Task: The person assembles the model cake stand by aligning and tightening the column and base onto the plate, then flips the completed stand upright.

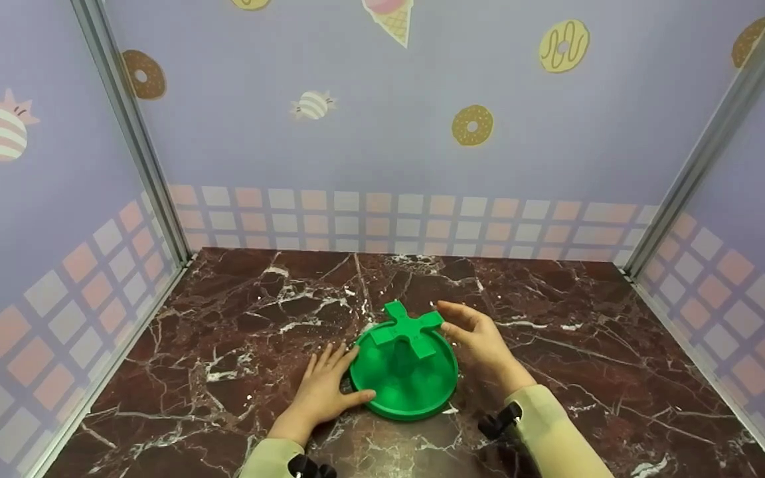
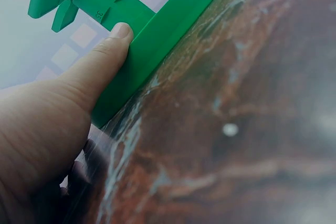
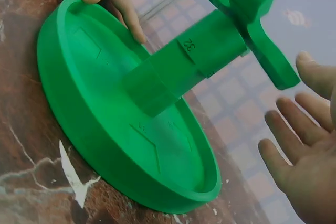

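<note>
Left hand (image 1: 326, 390), fingers spread, touches a round green cross-topped dish (image 1: 414, 393) at the frame's lower centre on the dark-red marbled tabletop (image 1: 608, 358); right hand (image 1: 481, 336), fingers apart, hovers beside the cross (image 1: 409, 326).

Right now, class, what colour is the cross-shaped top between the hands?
The cross-shaped top is green, best seen in the head view.

Even, dimmish light, prob. overhead; pale sheen on near counter (image 1: 409, 446); L wrist view's foreground blurry w/ haze.
</note>
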